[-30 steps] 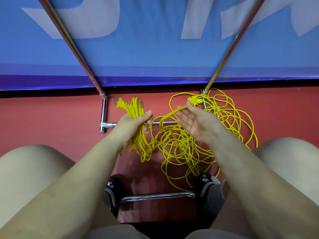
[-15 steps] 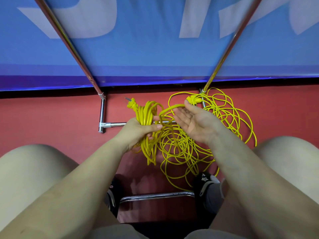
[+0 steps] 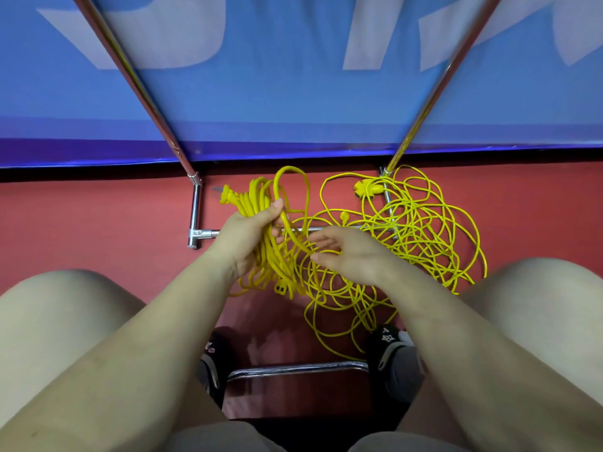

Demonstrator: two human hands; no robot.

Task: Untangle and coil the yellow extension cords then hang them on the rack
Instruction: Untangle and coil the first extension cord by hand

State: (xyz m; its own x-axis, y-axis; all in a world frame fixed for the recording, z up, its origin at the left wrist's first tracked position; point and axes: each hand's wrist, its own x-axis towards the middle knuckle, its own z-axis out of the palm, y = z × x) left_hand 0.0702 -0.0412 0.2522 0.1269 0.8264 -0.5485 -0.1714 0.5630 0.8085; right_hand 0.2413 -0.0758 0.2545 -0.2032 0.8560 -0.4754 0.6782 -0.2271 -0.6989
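1. Gripped with left hand (image 3: 248,238) the coiled bundle (image 3: 256,199) of yellow cord, fingers wrapped tight round its middle. Pinned under the thumb a fresh loop (image 3: 288,169) that stood up above the fist. Left the plug (image 3: 225,194) poking out beyond the knuckles, up and to the left.
2. Spread right hand (image 3: 350,256) wide just beside the bundle, palm up, fingers loose, clamped on nothing. Appeared to brush the strand dropping from the loop with the fingertips. Could not tell whether it was truly caught.
3. Saw the loose tangle (image 3: 421,230) lying on the floor to the right of both hands and a little ahead, trailing back between the knees toward the right shoe (image 3: 388,349). Placed it far nearer the right hand than the left. Spotted a socket block (image 3: 367,189) at its far edge.
4. Judged the bundle's long axis to run away from the body, tilted slightly left, with the feed strand leading off to the right. Reckoned the next length should be drawn from the right by the open hand and laid along that axis.
5. Noted the rack (image 3: 195,216) with its base rails on the floor, cross rail passing under the tangle, two uprights rising away. Saw no cord hung on it.
6. Took in the red floor (image 3: 98,223) beneath, and the blue banner (image 3: 293,109) behind the uprights.
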